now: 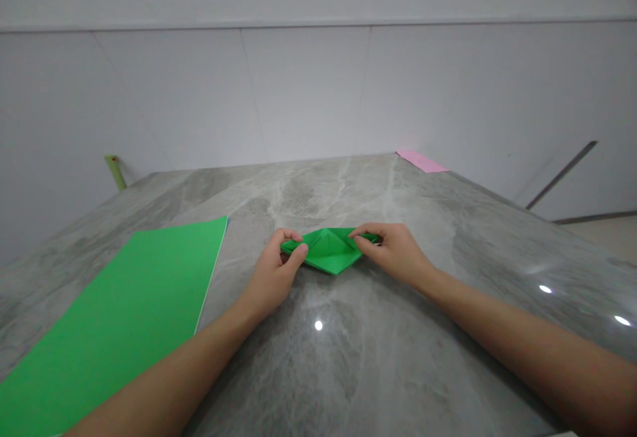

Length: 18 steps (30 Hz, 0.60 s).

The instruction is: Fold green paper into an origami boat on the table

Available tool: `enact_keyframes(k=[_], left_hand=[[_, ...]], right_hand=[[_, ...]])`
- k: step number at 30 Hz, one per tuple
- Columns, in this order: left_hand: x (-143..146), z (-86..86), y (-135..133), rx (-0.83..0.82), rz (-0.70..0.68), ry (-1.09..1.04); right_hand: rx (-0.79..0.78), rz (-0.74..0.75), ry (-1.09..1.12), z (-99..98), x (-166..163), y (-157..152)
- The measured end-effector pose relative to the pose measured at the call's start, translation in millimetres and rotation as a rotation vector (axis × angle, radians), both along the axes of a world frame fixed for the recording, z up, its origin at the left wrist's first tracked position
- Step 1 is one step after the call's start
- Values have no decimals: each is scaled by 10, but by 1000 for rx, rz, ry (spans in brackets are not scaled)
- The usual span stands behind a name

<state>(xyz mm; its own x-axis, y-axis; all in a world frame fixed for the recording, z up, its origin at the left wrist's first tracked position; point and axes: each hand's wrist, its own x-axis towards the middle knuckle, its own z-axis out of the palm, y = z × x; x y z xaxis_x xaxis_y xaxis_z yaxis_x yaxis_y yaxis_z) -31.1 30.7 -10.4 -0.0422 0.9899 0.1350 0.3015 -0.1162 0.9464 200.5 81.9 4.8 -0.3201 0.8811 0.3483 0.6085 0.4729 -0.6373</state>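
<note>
A folded green paper boat [329, 251] is held between my two hands, near the middle of the grey marbled table. It has pointed ends and a small peak in its centre. My left hand [279, 268] pinches the left end between thumb and fingers. At the other end, my right hand [391, 248] grips the paper in the same way, thumb below and index finger above. Both tips of the boat are partly covered by my fingers.
A stack of green paper sheets [134, 311] lies on the table [318, 377] to the left, partly under my left forearm. A pink sheet [422, 161] rests at the far right edge by the white wall [303, 99]. A light-green object [115, 172] stands beyond the far left edge.
</note>
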Motion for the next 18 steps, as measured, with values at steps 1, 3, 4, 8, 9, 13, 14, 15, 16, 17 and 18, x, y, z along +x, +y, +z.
enact_keyframes(k=[1, 3, 4, 8, 9, 13, 14, 15, 16, 17, 18], left_hand=[[-3, 0, 12, 13, 8, -14], [-7, 4, 29, 35, 20, -59], [-8, 8, 31, 31, 20, -90], [3, 23, -1, -94, -38, -278], [10, 24, -15, -128, -70, -325], [35, 22, -48, -192, -127, -432], [36, 23, -45, -189, -110, -447], [34, 25, -38, -178, -90, -459], [29, 30, -28, -164, -74, -472], [23, 36, -16, -143, -59, -480], [16, 43, -5, -118, -42, -486]], right_hand=[[-32, 7, 11, 3, 4, 6], [-145, 12, 75, -3, 9, 22], [-222, 0, 116, -13, 11, 33], [-392, -75, 212, -73, 15, 76], [-385, -82, 219, -83, 16, 81], [-382, -69, 276, -53, 15, 61], [-382, -51, 304, -31, 14, 46], [-381, -25, 337, -5, 12, 30], [-379, 7, 375, 20, 10, 12], [-378, 37, 411, 44, 8, -5], [-375, 62, 443, 63, 6, -22]])
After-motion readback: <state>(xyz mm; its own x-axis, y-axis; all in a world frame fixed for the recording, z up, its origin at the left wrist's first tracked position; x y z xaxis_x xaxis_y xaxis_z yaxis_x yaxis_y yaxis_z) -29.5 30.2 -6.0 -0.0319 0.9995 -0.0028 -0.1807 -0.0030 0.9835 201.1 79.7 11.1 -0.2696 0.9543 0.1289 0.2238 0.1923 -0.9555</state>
